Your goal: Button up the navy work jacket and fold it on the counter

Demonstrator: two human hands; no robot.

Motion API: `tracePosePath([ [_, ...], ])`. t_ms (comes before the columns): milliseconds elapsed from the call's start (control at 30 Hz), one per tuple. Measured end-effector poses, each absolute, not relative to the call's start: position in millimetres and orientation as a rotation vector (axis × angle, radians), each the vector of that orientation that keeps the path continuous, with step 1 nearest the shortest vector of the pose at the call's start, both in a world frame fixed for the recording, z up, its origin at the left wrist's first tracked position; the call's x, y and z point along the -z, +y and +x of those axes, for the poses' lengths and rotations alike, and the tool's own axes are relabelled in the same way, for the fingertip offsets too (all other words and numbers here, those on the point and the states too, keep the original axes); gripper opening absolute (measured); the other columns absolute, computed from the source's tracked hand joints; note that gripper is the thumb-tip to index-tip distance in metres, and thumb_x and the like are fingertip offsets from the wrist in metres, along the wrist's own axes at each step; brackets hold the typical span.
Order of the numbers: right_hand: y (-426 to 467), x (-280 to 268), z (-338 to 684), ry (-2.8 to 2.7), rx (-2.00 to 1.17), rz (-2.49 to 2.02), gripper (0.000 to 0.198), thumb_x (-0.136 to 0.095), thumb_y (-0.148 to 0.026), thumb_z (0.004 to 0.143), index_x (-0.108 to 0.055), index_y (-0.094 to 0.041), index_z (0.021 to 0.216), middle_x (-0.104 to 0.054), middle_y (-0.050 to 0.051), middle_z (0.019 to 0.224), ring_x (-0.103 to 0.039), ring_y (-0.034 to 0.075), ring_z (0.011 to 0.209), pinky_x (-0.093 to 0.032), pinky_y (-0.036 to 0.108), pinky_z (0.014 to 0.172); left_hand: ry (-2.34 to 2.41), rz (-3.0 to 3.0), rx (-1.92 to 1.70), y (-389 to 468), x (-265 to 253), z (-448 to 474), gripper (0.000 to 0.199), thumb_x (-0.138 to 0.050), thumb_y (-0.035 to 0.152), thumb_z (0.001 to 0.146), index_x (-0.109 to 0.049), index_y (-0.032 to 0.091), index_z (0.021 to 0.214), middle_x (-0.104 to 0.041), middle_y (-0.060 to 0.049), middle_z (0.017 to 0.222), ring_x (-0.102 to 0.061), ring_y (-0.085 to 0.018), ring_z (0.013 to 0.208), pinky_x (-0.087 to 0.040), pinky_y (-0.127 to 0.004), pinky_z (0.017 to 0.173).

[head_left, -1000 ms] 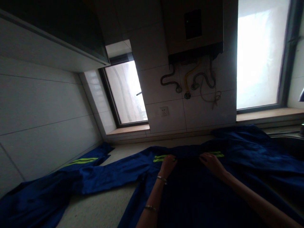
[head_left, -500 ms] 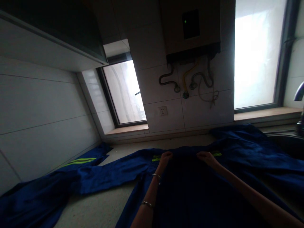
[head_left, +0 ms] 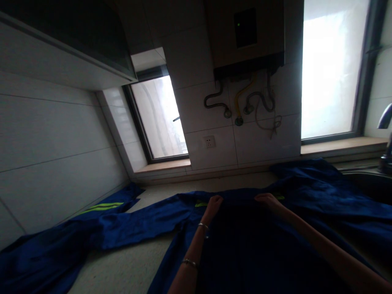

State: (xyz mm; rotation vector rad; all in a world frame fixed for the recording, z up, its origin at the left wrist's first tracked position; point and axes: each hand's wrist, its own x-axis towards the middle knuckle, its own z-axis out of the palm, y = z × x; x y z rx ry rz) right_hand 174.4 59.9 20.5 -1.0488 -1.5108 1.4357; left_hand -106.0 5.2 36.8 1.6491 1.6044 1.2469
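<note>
A dark blue work jacket point(head_left: 245, 245) with bright yellow-green strips lies spread over the counter, one sleeve point(head_left: 141, 222) stretching to the left. My left hand point(head_left: 214, 204) is closed on its far edge, beside a green strip point(head_left: 200, 203). At the same edge, a short way to the right, my right hand point(head_left: 269, 202) pinches the cloth, partly covering another green strip point(head_left: 280, 197). Both sets of fingers are dim, and the fold between them is hard to make out. More blue cloth point(head_left: 318, 192) lies bunched to the right, near the sink.
The pale counter point(head_left: 122, 265) runs along a tiled wall. Blue cloth with green stripes point(head_left: 102, 207) rests in the left corner. A sink point(head_left: 367, 183) with a tap point(head_left: 386, 118) is at the right. A water heater point(head_left: 245, 36) with pipes hangs above, and a cabinet point(head_left: 70, 45) overhangs the left.
The view has shifted very slightly. Both hands keep their grip on the jacket's far edge, and the green strips beside them show a little less.
</note>
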Motion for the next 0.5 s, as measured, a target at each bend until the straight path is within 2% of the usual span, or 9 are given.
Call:
tracePosePath([
  [133, 54, -26, 176, -1.306, -1.556, -1.015, 0.024, -0.067, -0.038, 0.06, -0.065, -0.017, 0.071, -0.063, 0.003, 0.07, -0.057, 0.015, 0.065, -0.046, 0.025, 0.06, 1.752, 1.814, -1.234, 0, -41, -113, 0.036, -0.059, 0.047, 0.068, -0.065, 0.012, 0.073, -0.059, -0.001, 0.065, -0.05, -0.012, 0.061, -0.035, -0.022, 0.056],
  [233, 46, -34, 174, -1.245, -1.541, -1.003, 0.027, -0.069, -0.039, 0.061, -0.067, -0.017, 0.077, -0.065, 0.004, 0.078, -0.059, 0.015, 0.07, -0.049, 0.025, 0.061, 1.899, 1.86, -1.004, -6, -48, -124, 0.04, -0.061, 0.051, 0.066, -0.063, 0.011, 0.061, -0.055, 0.0, 0.052, -0.05, -0.012, 0.051, -0.033, -0.021, 0.049],
  [333, 40, -42, 171, -1.253, -1.494, -1.012, 0.029, -0.07, -0.04, 0.062, -0.068, -0.016, 0.078, -0.066, 0.006, 0.08, -0.06, 0.015, 0.07, -0.049, 0.025, 0.061, 1.79, 1.759, -0.794, -11, -53, -128, 0.034, -0.059, 0.043, 0.069, -0.062, 0.011, 0.057, -0.055, -0.001, 0.047, -0.052, -0.012, 0.045, -0.036, -0.021, 0.046],
  [500, 41, -48, 172, -1.447, -1.29, -1.034, 0.036, -0.074, -0.038, 0.054, -0.071, -0.015, 0.081, -0.068, 0.006, 0.079, -0.061, 0.017, 0.07, -0.048, 0.025, 0.061, 1.563, 1.522, -0.903, -13, -60, -121, 0.021, -0.059, 0.031, 0.068, -0.061, 0.011, 0.061, -0.063, -0.003, 0.056, -0.062, -0.016, 0.057, -0.047, -0.024, 0.051],
])
